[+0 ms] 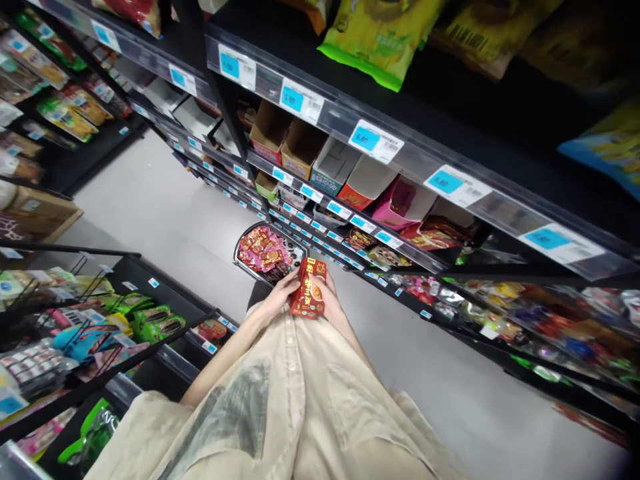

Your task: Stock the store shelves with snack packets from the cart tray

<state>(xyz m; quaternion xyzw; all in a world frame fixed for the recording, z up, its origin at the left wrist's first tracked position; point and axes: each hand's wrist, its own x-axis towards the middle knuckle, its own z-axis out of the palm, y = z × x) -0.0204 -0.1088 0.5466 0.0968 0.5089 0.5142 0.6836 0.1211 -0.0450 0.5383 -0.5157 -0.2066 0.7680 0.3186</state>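
Note:
Held in front of my body is a stack of red snack packets (pixel 309 290) with yellow lettering and a picture of food on the front. My left hand (pixel 286 291) grips its left edge, fingers against the side. Around the right edge is my right hand (pixel 327 295), its fingers partly hidden behind the packets. Just beyond my hands stands a black-rimmed basket (pixel 237 259) filled with red and pink snack packets (pixel 263 248). Some dark items lie along the basket's near and right sides.
Shelving with a price-tag rail (pixel 330 120) runs along my right, holding open display boxes (pixel 367 180) and yellow-green bags (pixel 380 37) above. More racks with green packets (pixel 157 323) stand at my left. A cardboard box (pixel 43 212) sits farther left. Grey floor (pixel 165 193) stretches ahead.

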